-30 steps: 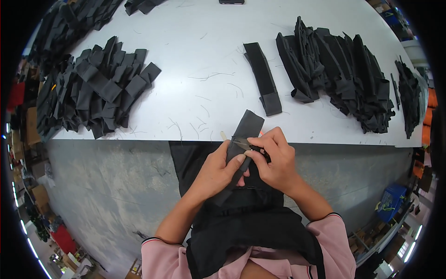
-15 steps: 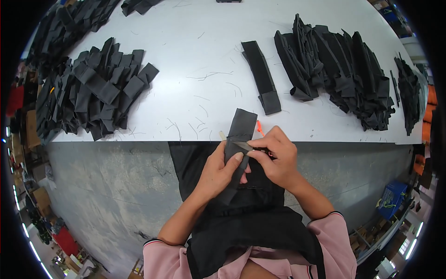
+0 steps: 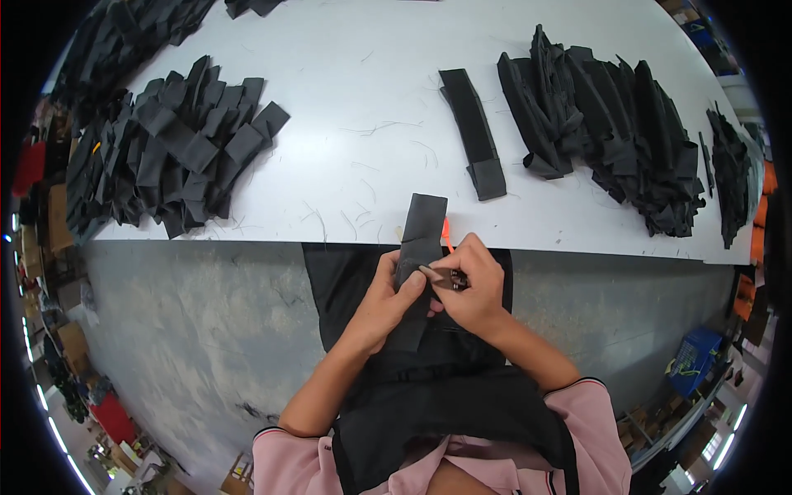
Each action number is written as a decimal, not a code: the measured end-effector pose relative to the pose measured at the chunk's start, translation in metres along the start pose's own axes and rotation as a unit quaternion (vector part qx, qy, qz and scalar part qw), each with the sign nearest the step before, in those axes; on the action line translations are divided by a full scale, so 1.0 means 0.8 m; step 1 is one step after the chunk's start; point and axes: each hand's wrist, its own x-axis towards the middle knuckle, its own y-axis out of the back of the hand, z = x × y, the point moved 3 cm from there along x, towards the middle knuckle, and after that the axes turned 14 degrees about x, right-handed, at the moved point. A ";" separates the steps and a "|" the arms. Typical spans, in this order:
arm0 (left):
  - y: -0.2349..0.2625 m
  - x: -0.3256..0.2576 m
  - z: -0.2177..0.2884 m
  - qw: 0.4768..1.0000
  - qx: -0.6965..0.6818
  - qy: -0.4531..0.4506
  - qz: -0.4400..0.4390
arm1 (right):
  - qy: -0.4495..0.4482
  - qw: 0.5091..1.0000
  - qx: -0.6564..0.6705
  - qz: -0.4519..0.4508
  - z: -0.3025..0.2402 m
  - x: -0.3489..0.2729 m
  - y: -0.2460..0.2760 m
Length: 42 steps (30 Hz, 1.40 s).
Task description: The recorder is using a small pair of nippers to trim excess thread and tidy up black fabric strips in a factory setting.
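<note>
Between the thumb and fingers of my left hand (image 3: 384, 301) is a black fabric strip (image 3: 425, 221), held just off the table's front edge. The strip's upper end points away from me; its lower end hangs over my black apron. My right hand (image 3: 477, 285) is closed around small dark metal thread snips (image 3: 450, 278). Their pointed tip lies at the strip beside my left thumb. A bright orange piece (image 3: 446, 233) sticks up just beyond my right fingers. Another black strip (image 3: 474, 132) lies alone on the table beyond my right hand.
On the white table (image 3: 330, 181), a heap of black strips (image 3: 177, 148) lies at the left. A bundle of longer black fabric pieces (image 3: 602, 132) sits at the right. Loose thread ends are scattered in the middle. A blue crate (image 3: 695, 359) stands on the floor at right.
The snips' tip has turned and moved down the strip, toward my left thumb. My right hand has shifted slightly left and rolled, showing more of the snips. The view has tilted slightly.
</note>
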 end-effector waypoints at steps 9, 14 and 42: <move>0.019 0.008 -0.006 0.995 0.093 -0.033 0.018 | 0.013 0.996 -0.035 -0.081 -0.008 0.005 0.001; 0.029 0.003 0.006 0.931 0.331 -0.155 0.016 | -0.034 0.985 -0.039 -0.162 -0.011 0.040 -0.016; 0.023 0.002 0.034 0.984 -0.167 -0.022 -0.051 | -0.002 0.996 -0.043 -0.084 -0.030 0.015 0.019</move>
